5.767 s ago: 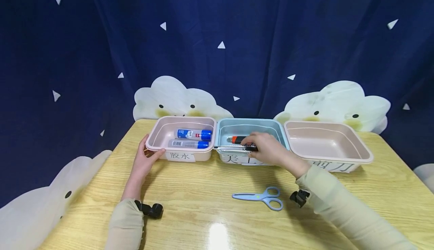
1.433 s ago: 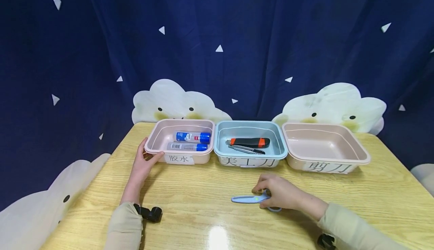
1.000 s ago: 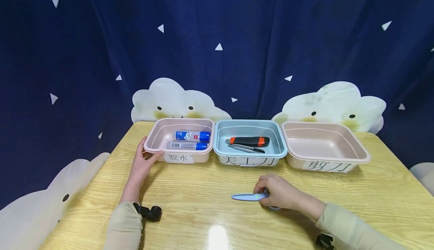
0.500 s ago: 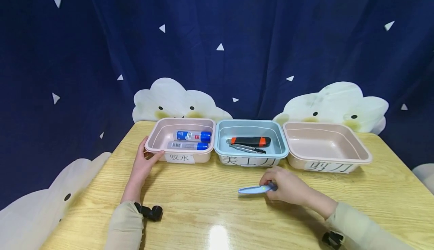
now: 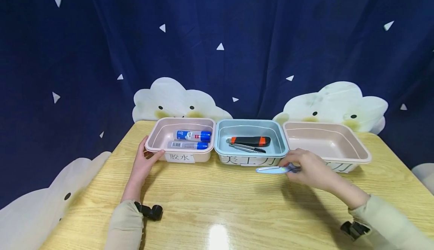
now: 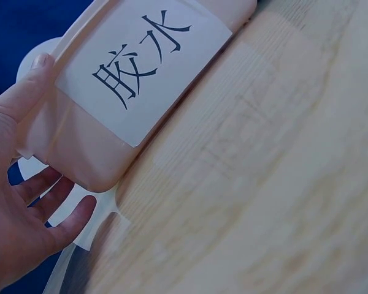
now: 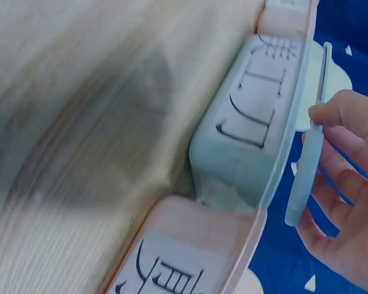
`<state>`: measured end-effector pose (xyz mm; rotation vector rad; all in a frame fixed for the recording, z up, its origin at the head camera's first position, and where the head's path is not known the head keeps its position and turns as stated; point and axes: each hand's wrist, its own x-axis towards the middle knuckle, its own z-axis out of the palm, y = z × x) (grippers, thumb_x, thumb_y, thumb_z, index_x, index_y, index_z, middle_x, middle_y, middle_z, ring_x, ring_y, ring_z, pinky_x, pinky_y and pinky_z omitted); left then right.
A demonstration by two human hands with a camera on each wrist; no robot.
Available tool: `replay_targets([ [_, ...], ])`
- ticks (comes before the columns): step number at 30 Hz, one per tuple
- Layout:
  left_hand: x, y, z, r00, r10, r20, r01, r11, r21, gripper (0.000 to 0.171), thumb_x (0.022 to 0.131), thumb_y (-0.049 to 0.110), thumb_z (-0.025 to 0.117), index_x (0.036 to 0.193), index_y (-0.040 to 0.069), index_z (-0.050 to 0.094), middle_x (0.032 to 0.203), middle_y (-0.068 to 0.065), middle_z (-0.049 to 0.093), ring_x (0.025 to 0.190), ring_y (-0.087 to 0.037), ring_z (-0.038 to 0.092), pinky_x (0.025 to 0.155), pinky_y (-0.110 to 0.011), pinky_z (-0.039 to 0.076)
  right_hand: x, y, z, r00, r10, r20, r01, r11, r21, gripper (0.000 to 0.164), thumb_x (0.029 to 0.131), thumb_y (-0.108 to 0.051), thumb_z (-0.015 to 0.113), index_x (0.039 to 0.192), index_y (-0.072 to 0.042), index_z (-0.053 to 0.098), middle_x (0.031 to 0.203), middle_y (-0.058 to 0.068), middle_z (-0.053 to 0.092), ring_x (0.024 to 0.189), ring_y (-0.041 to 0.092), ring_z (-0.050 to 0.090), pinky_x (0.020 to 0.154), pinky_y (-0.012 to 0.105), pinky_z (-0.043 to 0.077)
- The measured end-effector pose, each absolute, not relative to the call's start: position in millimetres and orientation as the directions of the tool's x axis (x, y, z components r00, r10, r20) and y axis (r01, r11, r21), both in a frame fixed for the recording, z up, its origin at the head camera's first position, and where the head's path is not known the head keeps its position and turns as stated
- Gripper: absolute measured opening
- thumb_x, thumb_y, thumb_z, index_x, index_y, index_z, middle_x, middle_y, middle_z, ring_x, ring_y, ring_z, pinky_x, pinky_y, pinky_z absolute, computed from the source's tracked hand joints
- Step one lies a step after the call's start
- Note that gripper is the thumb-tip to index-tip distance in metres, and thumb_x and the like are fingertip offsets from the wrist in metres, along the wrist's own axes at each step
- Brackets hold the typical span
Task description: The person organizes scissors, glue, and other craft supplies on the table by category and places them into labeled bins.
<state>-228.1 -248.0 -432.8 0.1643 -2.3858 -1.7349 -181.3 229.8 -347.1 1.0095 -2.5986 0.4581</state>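
Note:
My right hand pinches a pair of light blue scissors between thumb and fingers, held above the table with the blades pointing left. It hovers in front of the gap between the blue bin and the right pink bin. The right wrist view shows the scissors edge-on beside the bin rims. My left hand holds the near left corner of the left pink bin, thumb at the rim and fingers round the side. In that bin lie two glue tubes with blue caps.
Inside the blue bin are an orange-and-black utility knife and a slimmer utility knife. The bins stand in a row at the back of the wooden table, labels facing forward. A dark blue curtain hangs behind.
My right hand left the slimmer utility knife in the blue bin, took the scissors off the table, and raised them back and to the right toward the bins. My left hand stayed put.

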Motion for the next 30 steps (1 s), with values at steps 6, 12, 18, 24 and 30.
replay_targets([
  [6,-228,-248,-432,-0.977,-0.196,0.084,0.019,0.31,0.95,0.086,0.083,0.033,0.066,0.147,0.024,0.009,0.139,-0.013,0.029,0.119,-0.031,0.033,0.095,-0.04,0.032,-185,246,-339,-0.732,-0.549,0.403,-0.651,0.739,-0.173,0.024,0.066,-0.009,0.074,0.084,-0.023,0.07,0.08,-0.016,0.059,0.07,0.003,0.048,0.061,0.023,0.04],
  [12,-228,-248,-432,-0.977,-0.2,0.075,0.01,0.308,0.951,0.086,0.083,0.032,0.066,0.147,0.023,0.009,0.139,-0.013,0.03,0.118,-0.029,0.033,0.094,-0.039,0.033,-197,263,-337,-0.739,-0.507,0.443,-0.623,0.764,-0.167,0.023,0.066,-0.007,0.074,0.083,-0.021,0.07,0.083,-0.012,0.062,0.074,0.004,0.053,0.063,0.026,0.044],
  [18,-229,-248,-433,-0.976,-0.202,0.079,0.015,0.304,0.953,0.086,0.083,0.032,0.066,0.147,0.024,0.01,0.139,-0.013,0.029,0.118,-0.029,0.033,0.095,-0.04,0.033,-210,278,-343,-0.743,-0.499,0.445,-0.616,0.771,-0.164,0.021,0.068,-0.007,0.075,0.084,-0.019,0.07,0.082,-0.011,0.064,0.073,0.005,0.055,0.061,0.026,0.045],
  [24,-230,-248,-434,-0.977,-0.199,0.077,0.013,0.304,0.952,0.086,0.082,0.032,0.066,0.147,0.026,0.01,0.139,-0.013,0.029,0.12,-0.03,0.034,0.095,-0.04,0.033,-223,293,-342,-0.7,-0.526,0.484,-0.649,0.75,-0.124,0.02,0.067,-0.005,0.076,0.084,-0.014,0.071,0.081,-0.007,0.065,0.073,0.008,0.056,0.061,0.024,0.044],
  [30,-230,-248,-434,-0.977,-0.2,0.08,0.016,0.304,0.953,0.086,0.083,0.032,0.066,0.147,0.026,0.01,0.139,-0.013,0.029,0.12,-0.03,0.034,0.095,-0.04,0.034,-235,304,-339,-0.71,-0.533,0.46,-0.629,0.774,-0.074,0.019,0.07,-0.005,0.075,0.087,-0.012,0.071,0.086,-0.001,0.067,0.077,0.016,0.061,0.064,0.032,0.047],
])
